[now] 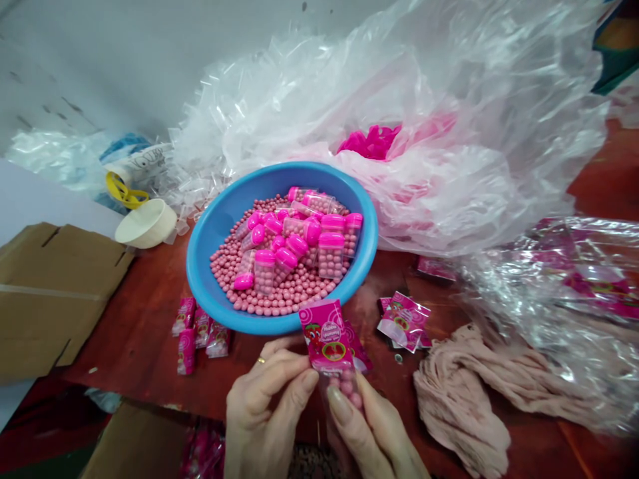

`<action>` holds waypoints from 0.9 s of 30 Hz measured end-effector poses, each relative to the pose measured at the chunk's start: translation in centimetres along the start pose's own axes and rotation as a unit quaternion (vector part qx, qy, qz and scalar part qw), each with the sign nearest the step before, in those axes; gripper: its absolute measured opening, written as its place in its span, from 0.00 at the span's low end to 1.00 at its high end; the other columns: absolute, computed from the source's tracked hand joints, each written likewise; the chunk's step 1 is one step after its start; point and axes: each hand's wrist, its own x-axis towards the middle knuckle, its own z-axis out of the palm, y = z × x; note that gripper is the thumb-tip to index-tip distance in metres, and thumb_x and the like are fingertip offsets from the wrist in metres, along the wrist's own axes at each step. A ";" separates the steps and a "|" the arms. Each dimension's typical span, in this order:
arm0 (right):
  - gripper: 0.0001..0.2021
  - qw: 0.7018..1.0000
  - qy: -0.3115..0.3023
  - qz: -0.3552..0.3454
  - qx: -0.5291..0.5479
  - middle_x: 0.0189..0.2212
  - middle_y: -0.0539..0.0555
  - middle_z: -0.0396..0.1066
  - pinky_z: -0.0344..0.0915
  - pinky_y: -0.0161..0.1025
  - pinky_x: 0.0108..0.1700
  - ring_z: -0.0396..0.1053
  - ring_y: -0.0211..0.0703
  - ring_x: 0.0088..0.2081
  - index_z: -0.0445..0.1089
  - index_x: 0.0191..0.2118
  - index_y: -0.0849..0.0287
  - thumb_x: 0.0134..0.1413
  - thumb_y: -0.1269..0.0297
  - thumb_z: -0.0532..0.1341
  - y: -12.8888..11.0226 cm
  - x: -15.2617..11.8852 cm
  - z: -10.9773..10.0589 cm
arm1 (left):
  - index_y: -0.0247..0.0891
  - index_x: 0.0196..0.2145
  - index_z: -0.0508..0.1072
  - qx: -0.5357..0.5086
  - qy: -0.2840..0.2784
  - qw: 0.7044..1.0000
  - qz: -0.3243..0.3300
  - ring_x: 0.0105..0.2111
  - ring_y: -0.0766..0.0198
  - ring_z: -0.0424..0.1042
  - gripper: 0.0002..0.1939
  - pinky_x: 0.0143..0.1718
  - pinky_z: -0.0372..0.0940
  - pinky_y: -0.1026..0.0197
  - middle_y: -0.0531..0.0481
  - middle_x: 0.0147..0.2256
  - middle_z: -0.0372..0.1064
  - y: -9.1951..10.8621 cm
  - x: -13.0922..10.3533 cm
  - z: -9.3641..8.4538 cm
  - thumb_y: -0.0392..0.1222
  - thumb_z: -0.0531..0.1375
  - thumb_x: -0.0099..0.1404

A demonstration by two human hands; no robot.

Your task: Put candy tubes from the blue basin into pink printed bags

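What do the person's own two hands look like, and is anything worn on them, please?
Both hands are bare, without gloves. The left hand wears a slim gold-coloured ring on one finger. No ring shows on the visible part of the right hand. No sleeves are in view.

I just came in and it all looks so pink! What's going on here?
A person is holding a small clear box of pink balls in the right hand, while the left hand pinches the edge of a shiny pink wrapper on it. A blue bowl holds loose pink balls and pink-lidded boxes. Some little wrapped packs lie left of the bowl.
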 end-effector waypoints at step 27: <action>0.20 0.999 0.000 0.044 -0.027 0.18 0.49 0.69 0.61 0.31 0.22 0.65 0.37 0.20 0.74 0.27 0.57 0.48 0.43 0.61 4.1 2.1 0.4 | 0.31 0.40 0.71 0.460 -0.349 0.647 0.498 0.35 0.56 0.73 0.24 0.45 0.63 0.56 0.45 0.33 0.76 4.1 4.3 -2.6 0.25 0.37 0.68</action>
